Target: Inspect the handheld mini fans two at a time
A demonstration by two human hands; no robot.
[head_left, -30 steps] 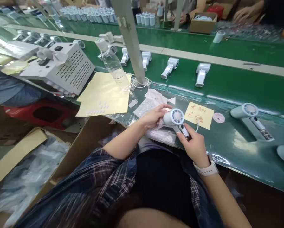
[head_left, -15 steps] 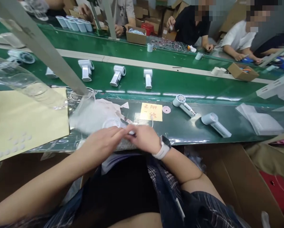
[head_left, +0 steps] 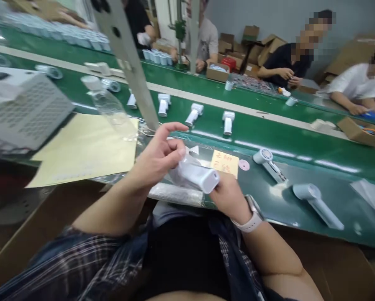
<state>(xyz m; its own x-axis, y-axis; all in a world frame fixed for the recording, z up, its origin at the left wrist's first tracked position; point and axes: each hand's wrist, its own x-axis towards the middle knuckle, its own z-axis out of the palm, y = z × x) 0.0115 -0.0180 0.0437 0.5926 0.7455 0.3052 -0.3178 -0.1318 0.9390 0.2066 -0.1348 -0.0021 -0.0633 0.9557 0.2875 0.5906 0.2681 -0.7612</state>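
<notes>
- Right hand [head_left: 229,196] pinches the handle end of a pale plastic handheld fan [head_left: 196,176], holding it level.
- Left hand [head_left: 157,154] closes on clear plastic film [head_left: 176,172] over the other end, likely to steady it.

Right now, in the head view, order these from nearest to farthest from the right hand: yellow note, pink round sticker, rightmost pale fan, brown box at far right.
From the right hand, holding a white fan:
1. Yellow note, just beyond it.
2. Pink round sticker, right of the note.
3. Pale fan, further right on the bench.
4. Brown box, across the belt.
</notes>
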